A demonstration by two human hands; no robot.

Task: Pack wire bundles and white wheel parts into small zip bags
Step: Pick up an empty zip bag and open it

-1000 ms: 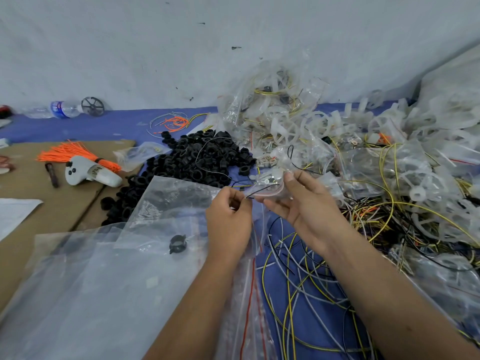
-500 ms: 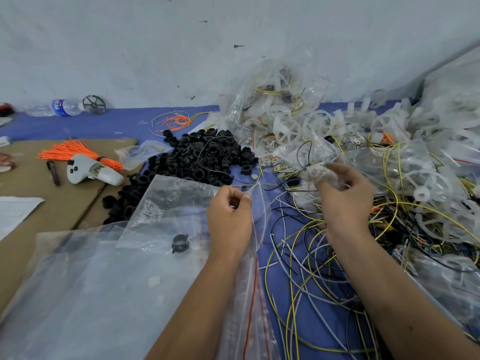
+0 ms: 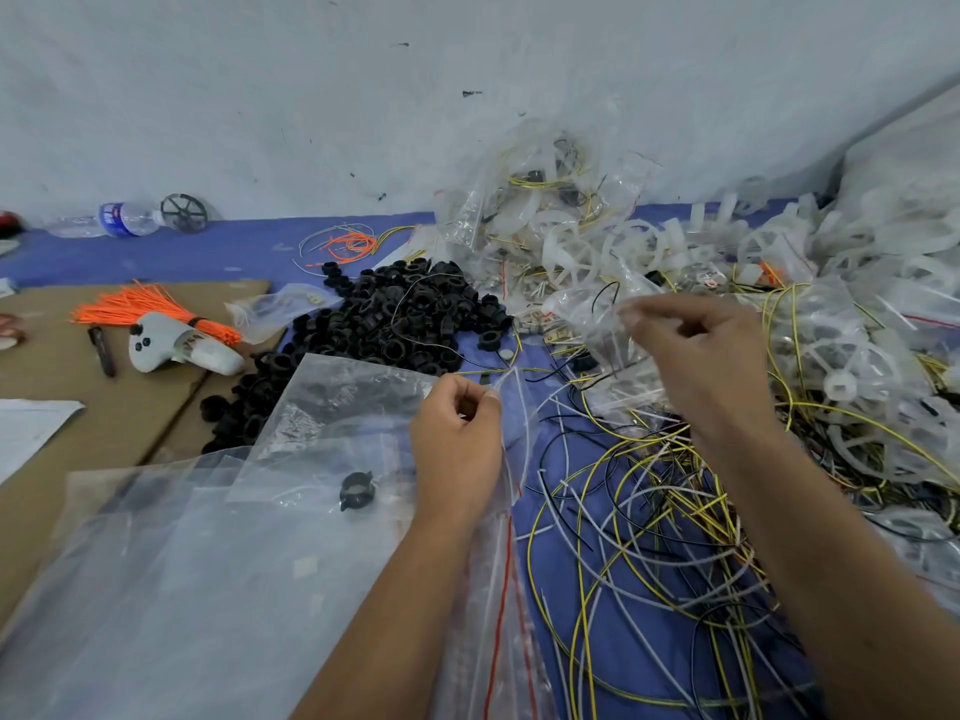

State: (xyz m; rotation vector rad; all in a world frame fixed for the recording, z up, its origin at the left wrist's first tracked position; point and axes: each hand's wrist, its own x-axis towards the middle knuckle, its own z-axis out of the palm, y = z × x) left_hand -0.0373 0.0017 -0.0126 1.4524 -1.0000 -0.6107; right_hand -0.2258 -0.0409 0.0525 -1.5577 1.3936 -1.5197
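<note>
My left hand (image 3: 457,433) pinches the top edge of a small clear zip bag (image 3: 514,449) with a red seal line, held over the blue mat. My right hand (image 3: 696,366) is raised to the right, fingers curled round a packed clear bag (image 3: 592,319) with a black wire inside, just above the pile of packed bags. Loose yellow, white and black wires (image 3: 639,511) lie tangled below both hands. White wheel parts (image 3: 841,376) are heaped at the right, and more (image 3: 576,252) lie behind the hands.
A heap of black rings (image 3: 405,319) lies left of centre. Large clear plastic sheets (image 3: 208,563) cover the near left, with one black ring (image 3: 357,491) on them. On the cardboard (image 3: 78,376) sit orange ties (image 3: 145,306) and a white controller (image 3: 176,350). A water bottle (image 3: 124,219) lies by the wall.
My right hand has moved away from the left hand, up and to the right over the pile, carrying a packed bag. My left hand has stayed in place on the empty bag.
</note>
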